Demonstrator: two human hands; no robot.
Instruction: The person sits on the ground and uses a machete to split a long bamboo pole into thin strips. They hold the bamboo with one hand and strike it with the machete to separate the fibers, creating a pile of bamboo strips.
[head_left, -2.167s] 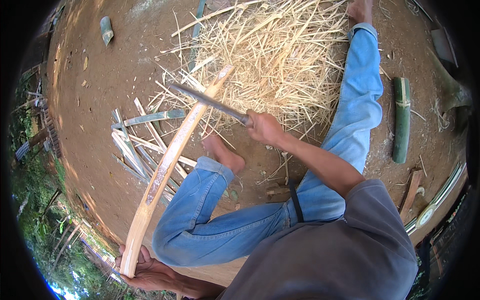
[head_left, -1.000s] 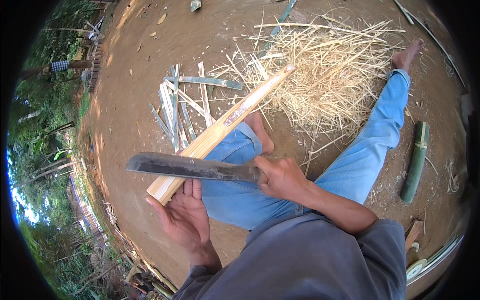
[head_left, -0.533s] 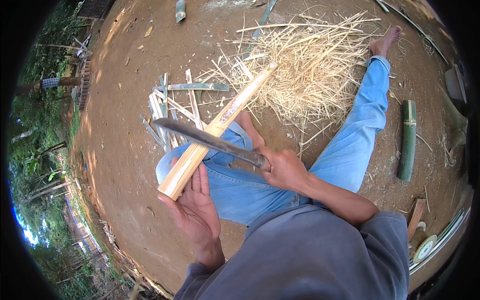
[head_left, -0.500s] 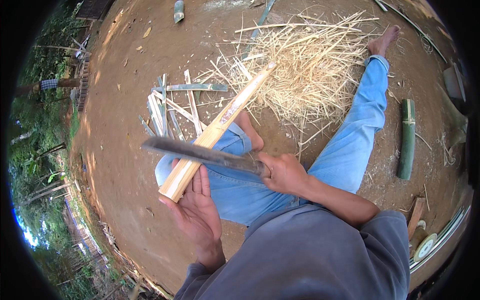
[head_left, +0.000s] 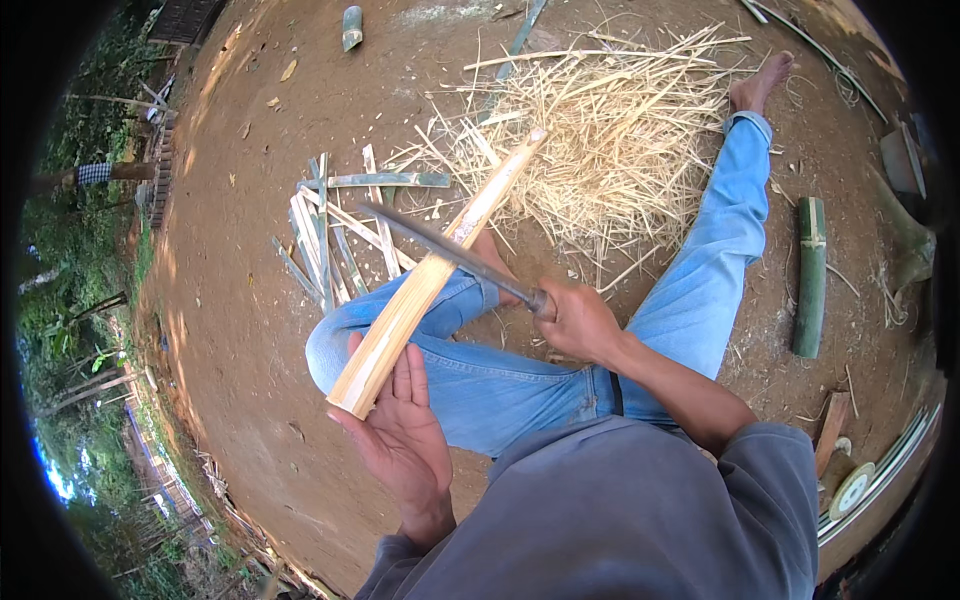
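A long split bamboo piece (head_left: 402, 322), pale inner face up, slants from my left palm across my bent leg toward the shavings. My left hand (head_left: 408, 440) cradles its near end, palm up, with the thumb at the end and the fingers beneath and beside it. My right hand (head_left: 580, 320) is wrapped round the handle of a machete (head_left: 430, 238). The dark blade crosses over the bamboo around its middle, and I cannot tell if its edge is touching. The bamboo's far tip lies over the heap of shavings.
A heap of pale bamboo shavings (head_left: 610, 150) lies between my legs. Several split strips (head_left: 322, 235) lie beyond my bent knee. A green bamboo section (head_left: 811, 280) rests at the right, with a round disc (head_left: 852, 490) nearer me. A short green piece (head_left: 352, 28) lies far off.
The machete has slid away from me along the bamboo, from near my left fingers to around its middle, its blade now turned more edge-on. My left hand keeps its hold.
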